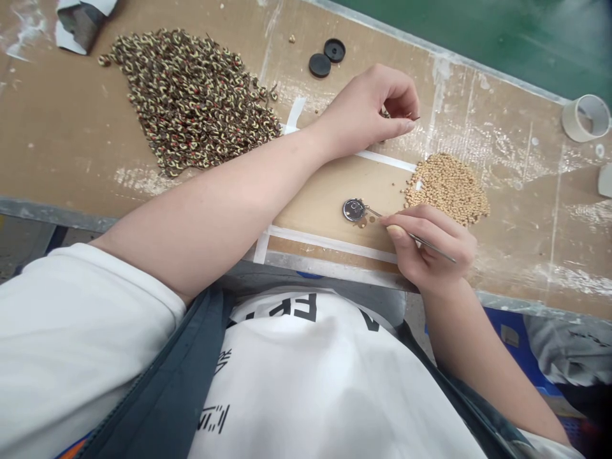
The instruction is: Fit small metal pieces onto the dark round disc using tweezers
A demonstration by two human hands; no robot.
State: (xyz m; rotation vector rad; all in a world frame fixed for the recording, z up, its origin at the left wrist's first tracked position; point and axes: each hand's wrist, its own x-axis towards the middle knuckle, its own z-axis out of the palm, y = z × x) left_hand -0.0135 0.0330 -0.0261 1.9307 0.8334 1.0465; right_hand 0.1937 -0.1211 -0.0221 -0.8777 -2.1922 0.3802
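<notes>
My left hand (382,105) hovers over the table beyond the dish, thumb and fingertips pinched together. A thin dark tip pokes out past them; most of that piece is hidden. Small dark bits show under the curled fingers. In my right hand (433,245) is a slim metal pick (433,247), held like a pen. Its far end reaches the edge of a small round dish (354,210) with a shiny rim and dark inside. A few tiny tan beads (362,223) lie beside the dish. Just beyond my right hand spreads a pile of tan beads (449,188).
A large heap of small dark-and-cream curled pieces (196,102) with red spots covers the left side. Two black round caps (320,65) lie at the back. White tape strips (329,241) mark the table. A tape roll (586,118) stands far right.
</notes>
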